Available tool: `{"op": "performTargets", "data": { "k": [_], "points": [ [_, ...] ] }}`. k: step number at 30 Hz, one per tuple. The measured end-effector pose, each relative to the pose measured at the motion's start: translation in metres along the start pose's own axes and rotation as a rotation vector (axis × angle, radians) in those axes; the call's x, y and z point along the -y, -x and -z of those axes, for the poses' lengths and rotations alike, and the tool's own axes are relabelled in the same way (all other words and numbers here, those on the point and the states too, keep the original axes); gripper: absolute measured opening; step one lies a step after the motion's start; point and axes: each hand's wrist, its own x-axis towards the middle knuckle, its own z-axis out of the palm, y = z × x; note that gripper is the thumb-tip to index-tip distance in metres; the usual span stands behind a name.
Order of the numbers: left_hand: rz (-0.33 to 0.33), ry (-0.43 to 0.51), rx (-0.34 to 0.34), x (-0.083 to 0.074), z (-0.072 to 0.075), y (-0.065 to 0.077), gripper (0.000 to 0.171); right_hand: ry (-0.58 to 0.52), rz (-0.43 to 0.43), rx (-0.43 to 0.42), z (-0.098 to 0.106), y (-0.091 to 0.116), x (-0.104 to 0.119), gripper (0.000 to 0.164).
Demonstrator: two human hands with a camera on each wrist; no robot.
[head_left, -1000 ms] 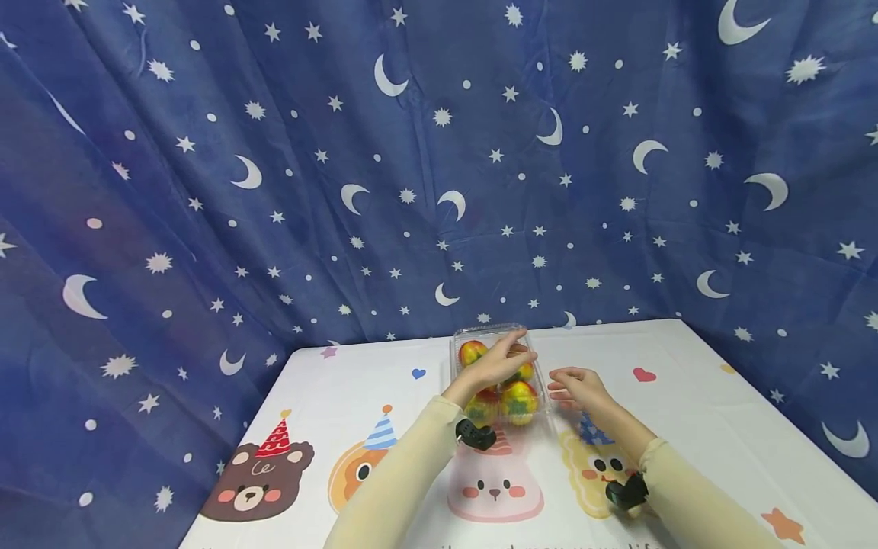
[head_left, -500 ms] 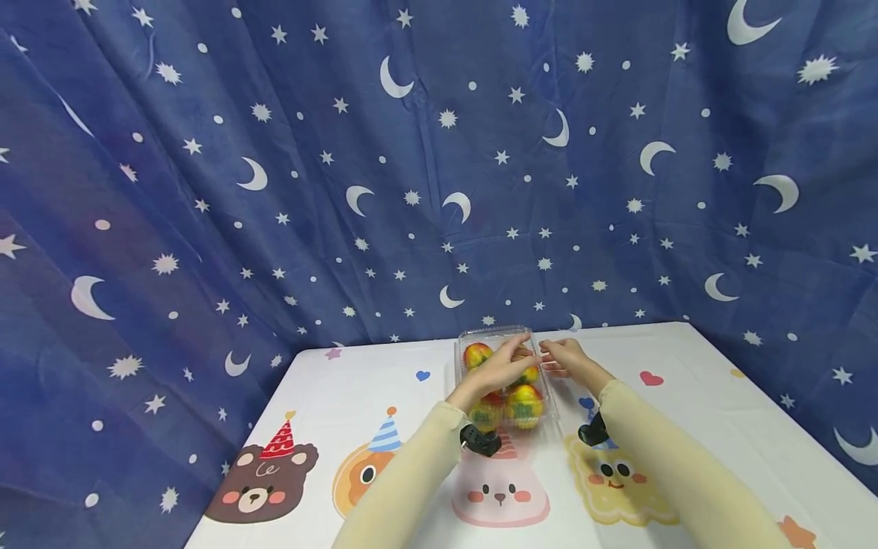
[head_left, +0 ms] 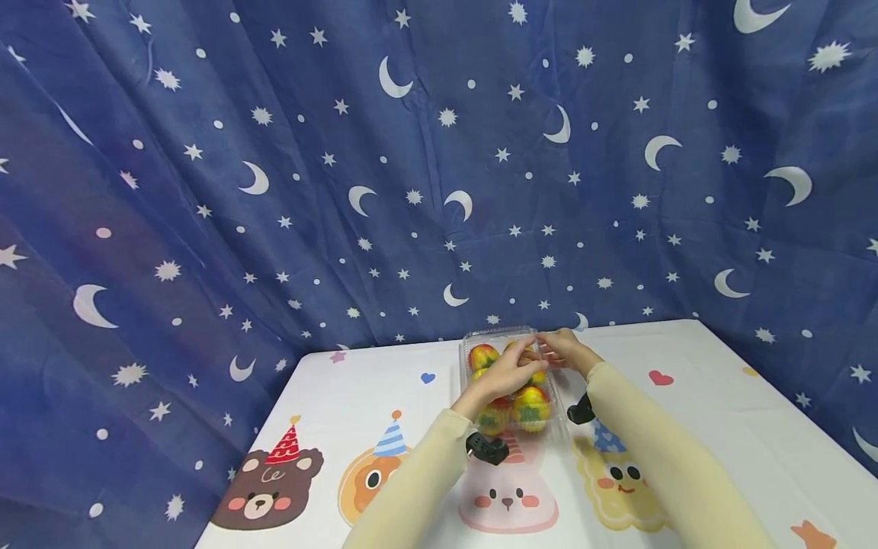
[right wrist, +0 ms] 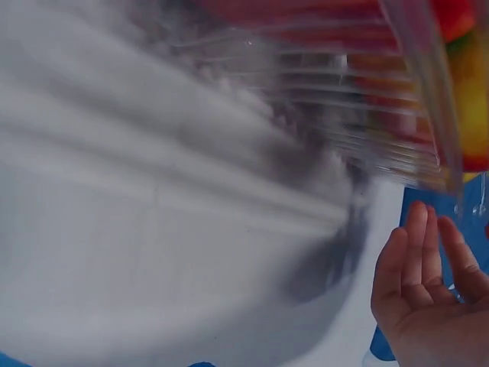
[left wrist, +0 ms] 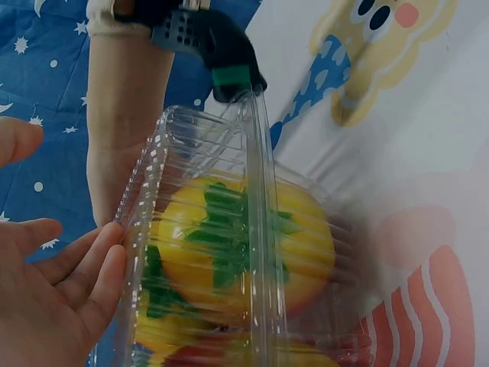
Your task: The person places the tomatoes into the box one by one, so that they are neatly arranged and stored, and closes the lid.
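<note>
A clear plastic clamshell box (head_left: 504,332), its lid over several red-and-yellow fruits (head_left: 531,406) with green leaf shapes, stands near the table's back edge. My left hand (head_left: 507,375) lies over the box, fingers extended; in the left wrist view its fingertips (left wrist: 114,256) meet the ribbed edge of the lid. At the box's right side is my right hand (head_left: 565,351), its fingertips close to the left ones at the back right. In the right wrist view, the right hand (right wrist: 435,298) has loosely bent fingers just below the box's rim (right wrist: 428,92).
A white tablecloth (head_left: 384,374) printed with a bear, a rabbit, a biscuit and other party figures covers the table. Right behind its back edge hangs a blue curtain (head_left: 309,252) with moons and stars. A black device (head_left: 487,448) is strapped to each wrist.
My right hand has moved left and away from me, from beside the box up to its right edge. My left hand stays over the box. The head view has shifted slightly.
</note>
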Motion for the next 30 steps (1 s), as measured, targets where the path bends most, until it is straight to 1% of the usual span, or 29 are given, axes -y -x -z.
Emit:
{"op": "performTargets", "data": {
  "k": [5,8,11,15,20,24,26,30],
  "points": [
    [0.024,0.021,-0.014,0.0,-0.002,0.001,0.066,-0.002,-0.031,0.005,0.001,-0.006,0.001,0.052],
    [0.026,0.032,-0.011,0.001,-0.005,0.002,0.066,-0.001,-0.068,0.001,0.002,-0.007,0.0,0.052],
    [0.015,0.037,-0.016,0.002,-0.007,0.003,0.065,-0.013,-0.082,-0.002,0.001,-0.01,-0.001,0.051],
    [0.006,0.031,-0.019,0.003,-0.006,0.002,0.066,-0.026,-0.065,0.011,0.002,-0.016,-0.002,0.05],
    [0.019,0.019,-0.009,0.006,-0.005,0.002,0.067,-0.05,-0.059,0.025,0.001,-0.02,-0.002,0.052],
    [0.01,0.021,-0.006,0.006,-0.004,0.0,0.067,-0.091,-0.071,-0.004,-0.002,-0.021,-0.003,0.051],
    [0.006,0.022,-0.008,0.006,-0.004,0.0,0.067,-0.117,-0.066,-0.008,-0.003,-0.021,-0.003,0.048],
    [0.012,0.013,-0.005,0.006,-0.004,0.0,0.067,-0.172,-0.064,-0.003,-0.004,-0.023,-0.005,0.034]
  ]
}}
